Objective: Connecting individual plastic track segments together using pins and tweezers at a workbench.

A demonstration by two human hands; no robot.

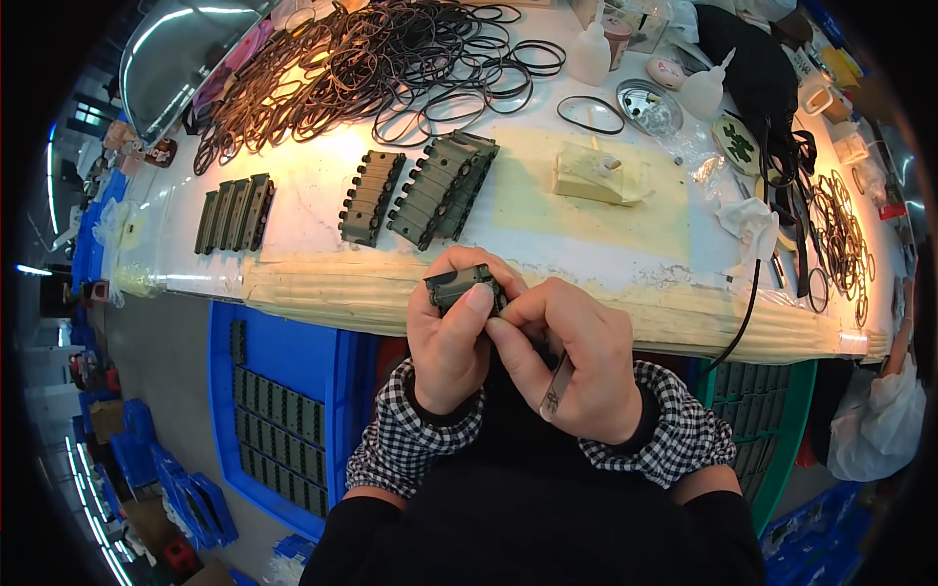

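Small dark-green ribbed plastic part (459,285), tilted, perhaps hollow, pinched just beside the bench's near edge.

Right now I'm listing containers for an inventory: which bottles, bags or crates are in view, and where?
White squeeze bottle: table's far edge, plain, rounded.
Second squeeze bottle: to its right, whitish, pointed nozzle.
Blue crate: floor, left of the hands, rectangular, holds dark parts.
Green crate: floor, right.
White plastic bag: far right, crumpled.

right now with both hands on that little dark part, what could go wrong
The dark part is pinched only by fingertips of the left hand and right hand past the table edge, so it might drop. The metal tweezers in the right hand could slip too.
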